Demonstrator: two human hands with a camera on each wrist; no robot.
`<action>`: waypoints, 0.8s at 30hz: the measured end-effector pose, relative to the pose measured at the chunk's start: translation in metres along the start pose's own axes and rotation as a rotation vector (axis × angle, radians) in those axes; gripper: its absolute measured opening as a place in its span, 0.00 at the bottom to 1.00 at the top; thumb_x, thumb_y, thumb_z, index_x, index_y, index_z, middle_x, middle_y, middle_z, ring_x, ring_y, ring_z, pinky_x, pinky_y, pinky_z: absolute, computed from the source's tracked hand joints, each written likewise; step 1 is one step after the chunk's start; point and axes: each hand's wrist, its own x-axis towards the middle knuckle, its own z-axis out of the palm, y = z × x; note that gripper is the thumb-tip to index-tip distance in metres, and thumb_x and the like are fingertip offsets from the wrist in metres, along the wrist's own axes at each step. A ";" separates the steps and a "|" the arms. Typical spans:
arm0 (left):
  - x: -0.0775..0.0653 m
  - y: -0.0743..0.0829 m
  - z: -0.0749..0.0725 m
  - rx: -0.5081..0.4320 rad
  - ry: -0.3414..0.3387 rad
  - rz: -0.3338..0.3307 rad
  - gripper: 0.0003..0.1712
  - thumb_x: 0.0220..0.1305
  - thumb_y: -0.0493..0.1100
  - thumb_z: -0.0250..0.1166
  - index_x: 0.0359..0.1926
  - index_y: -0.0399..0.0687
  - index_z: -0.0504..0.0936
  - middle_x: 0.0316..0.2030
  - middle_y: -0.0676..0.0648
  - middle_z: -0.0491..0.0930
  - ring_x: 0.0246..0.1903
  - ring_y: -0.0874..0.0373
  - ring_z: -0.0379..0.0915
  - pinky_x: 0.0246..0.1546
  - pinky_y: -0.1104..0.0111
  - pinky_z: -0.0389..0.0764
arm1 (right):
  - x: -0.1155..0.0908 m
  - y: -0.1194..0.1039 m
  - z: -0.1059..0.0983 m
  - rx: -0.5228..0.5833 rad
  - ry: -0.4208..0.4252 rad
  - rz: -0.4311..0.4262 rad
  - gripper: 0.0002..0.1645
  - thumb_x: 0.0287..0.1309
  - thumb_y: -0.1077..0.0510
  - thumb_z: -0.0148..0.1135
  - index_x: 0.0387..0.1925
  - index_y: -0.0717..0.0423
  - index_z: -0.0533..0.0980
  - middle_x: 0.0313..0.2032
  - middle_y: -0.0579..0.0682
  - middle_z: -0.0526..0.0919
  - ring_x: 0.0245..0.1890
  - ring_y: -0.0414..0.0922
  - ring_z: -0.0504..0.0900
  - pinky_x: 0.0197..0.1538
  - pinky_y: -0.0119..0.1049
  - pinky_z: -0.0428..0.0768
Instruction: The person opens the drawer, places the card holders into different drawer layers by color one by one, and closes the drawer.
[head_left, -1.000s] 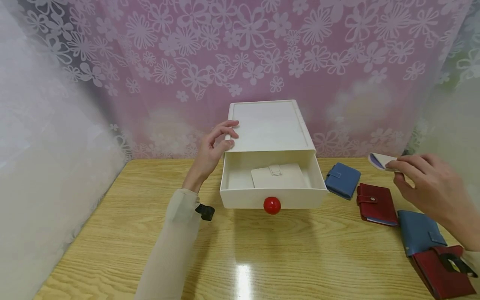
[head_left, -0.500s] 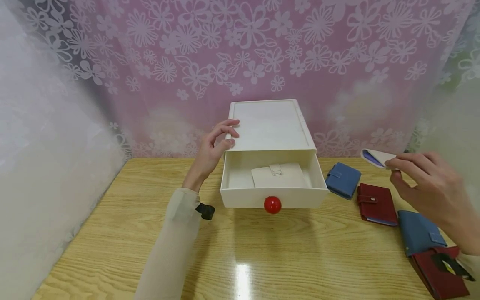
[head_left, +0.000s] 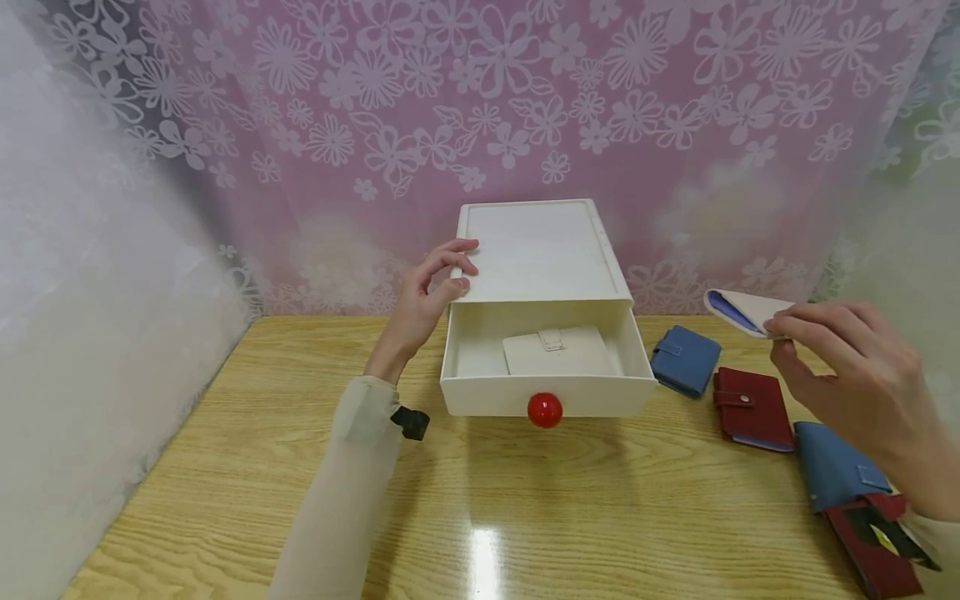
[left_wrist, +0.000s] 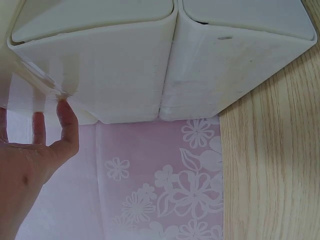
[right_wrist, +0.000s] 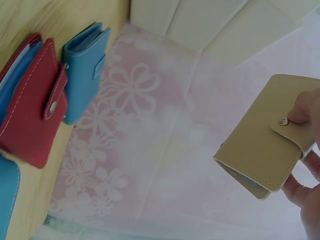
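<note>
In the head view my left hand (head_left: 420, 300) rests its fingers and thumb on the left edge of a white drawer unit's top (head_left: 543, 250). The pulled-out drawer (head_left: 491, 398) has a red ball knob (head_left: 545, 410) and holds a cream card wallet (head_left: 566, 354) with a strap. My right hand (head_left: 862, 367), right of the drawer, pinches a second cream card wallet (head_left: 738, 308) above the table. In the right wrist view that wallet (right_wrist: 265, 135) looks tan, its snap strap under the thumb. The left wrist view shows the left fingers (left_wrist: 68, 122) touching the box's side.
Right of the drawer lie a blue card wallet (head_left: 686, 360), a red one (head_left: 752, 408), a larger blue one (head_left: 836, 467) and another red one (head_left: 873, 558), partly hidden by the right wrist. Wooden table (head_left: 555, 517) below; flowered pink curtain (head_left: 412, 125) behind.
My right hand has moved slightly left, bringing the pinched cream wallet nearer the drawer and a little higher. The left hand, drawer and wallets on the table stay put.
</note>
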 end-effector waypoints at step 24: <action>-0.001 0.000 -0.001 -0.017 0.000 0.000 0.13 0.67 0.42 0.56 0.45 0.39 0.80 0.69 0.48 0.73 0.74 0.58 0.60 0.76 0.38 0.51 | 0.030 -0.042 0.008 0.148 0.271 0.001 0.30 0.72 0.46 0.56 0.29 0.71 0.81 0.30 0.69 0.82 0.31 0.65 0.73 0.65 0.17 0.68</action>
